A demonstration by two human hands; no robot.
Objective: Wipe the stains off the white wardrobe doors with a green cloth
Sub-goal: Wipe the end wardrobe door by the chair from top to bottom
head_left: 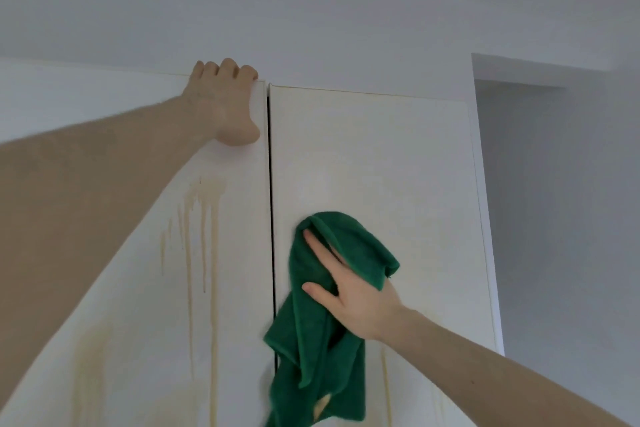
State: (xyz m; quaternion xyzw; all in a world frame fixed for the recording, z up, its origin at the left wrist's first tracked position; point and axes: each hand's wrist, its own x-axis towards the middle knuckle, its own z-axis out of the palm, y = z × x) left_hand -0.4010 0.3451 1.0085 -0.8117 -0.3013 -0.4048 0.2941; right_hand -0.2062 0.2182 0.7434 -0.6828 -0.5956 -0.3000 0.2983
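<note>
The green cloth [322, 315] was pressed flat against the right wardrobe door [374, 163], lower centre of frame, by the right hand [349, 298], fingers straight; the left door [138, 253] top edge was gripped by the left hand [225, 100], fingers curled over it; yellowish stains [199, 218] were streaked down the left door.

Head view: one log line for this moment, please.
left hand grips left door top edge | right hand presses green cloth on right door | drip stains unwiped
</note>
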